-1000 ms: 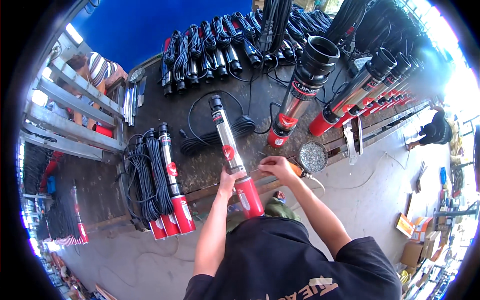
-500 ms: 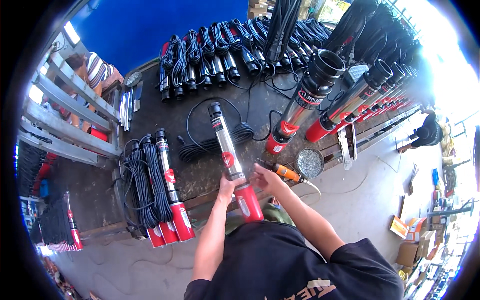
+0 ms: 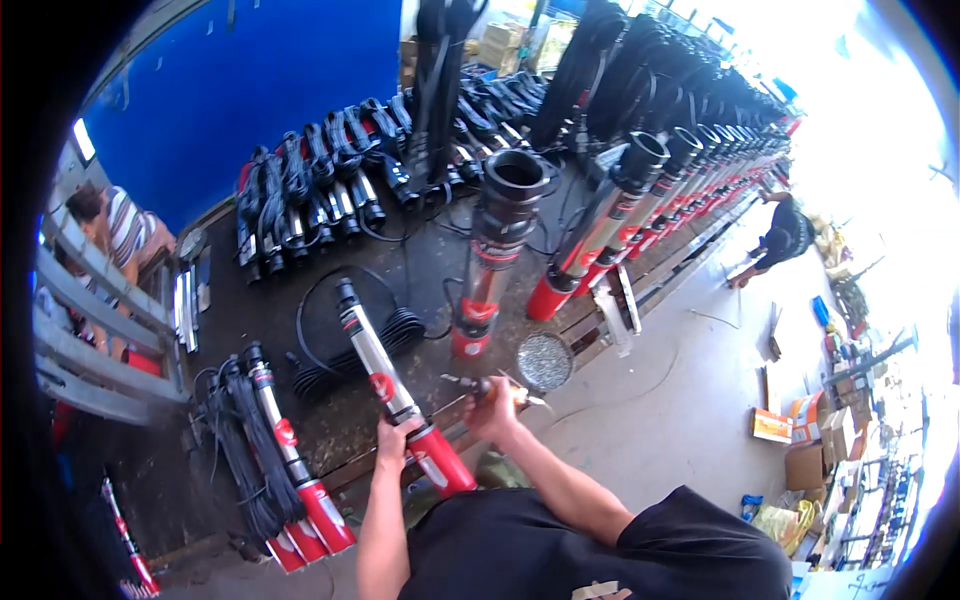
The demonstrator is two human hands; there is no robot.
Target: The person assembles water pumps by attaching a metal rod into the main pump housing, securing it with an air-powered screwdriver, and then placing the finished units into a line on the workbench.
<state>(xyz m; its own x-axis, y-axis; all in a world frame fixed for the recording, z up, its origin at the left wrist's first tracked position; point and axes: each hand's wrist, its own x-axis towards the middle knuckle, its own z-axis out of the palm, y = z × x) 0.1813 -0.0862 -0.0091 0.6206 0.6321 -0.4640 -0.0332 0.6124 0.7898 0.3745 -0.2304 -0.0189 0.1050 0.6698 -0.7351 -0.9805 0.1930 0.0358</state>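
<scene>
A slim submersible pump [image 3: 368,345], silver with black fittings and a red end, lies slanted across the table's near edge, its red end toward my body. My left hand [image 3: 396,438] is wrapped round it at the black joint above the red part. Just to the right, my right hand [image 3: 490,412] grips an orange power screwdriver [image 3: 517,395], whose dark bit end points left toward the pump without touching it. A coil of black cable [image 3: 395,333] rests beside the pump. By my right hand stands a round bowl of small metal pieces [image 3: 545,362].
Several similar pumps with bundled cables [image 3: 300,480] lie at the left edge. A thick upright pump [image 3: 490,260] stands ahead, and a row of pumps [image 3: 600,235] runs along the right. Another person [image 3: 785,230] bends at the far right; one more [image 3: 125,225] is at left.
My right hand has taken hold of the orange screwdriver that was lying by the bowl. The view has swung right, so the table appears farther left. My left hand still grips the pump.
</scene>
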